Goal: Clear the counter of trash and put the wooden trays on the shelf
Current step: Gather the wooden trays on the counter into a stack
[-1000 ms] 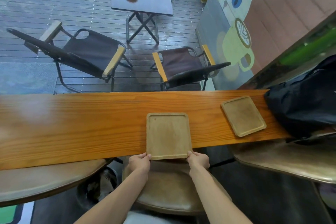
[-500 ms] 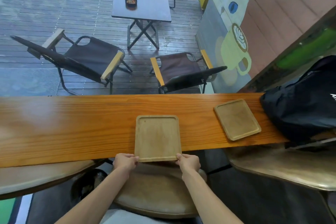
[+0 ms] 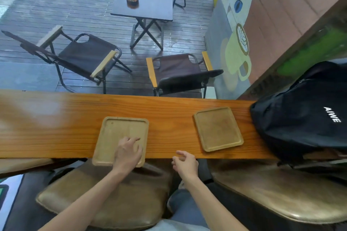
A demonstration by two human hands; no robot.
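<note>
My left hand (image 3: 128, 153) lies flat on the near wooden tray (image 3: 120, 139), overhanging the table (image 3: 56, 124) front edge; right hand (image 3: 185, 163) loosely curled, empty. Second tray (image 3: 217, 128) near right end. Rigid, light; grip rims.

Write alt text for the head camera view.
A person's left hand rests on a wooden tray that overhangs the near edge of a wooden counter, while the right hand hovers open beside it. A second tray lies farther right, near a black backpack.
</note>
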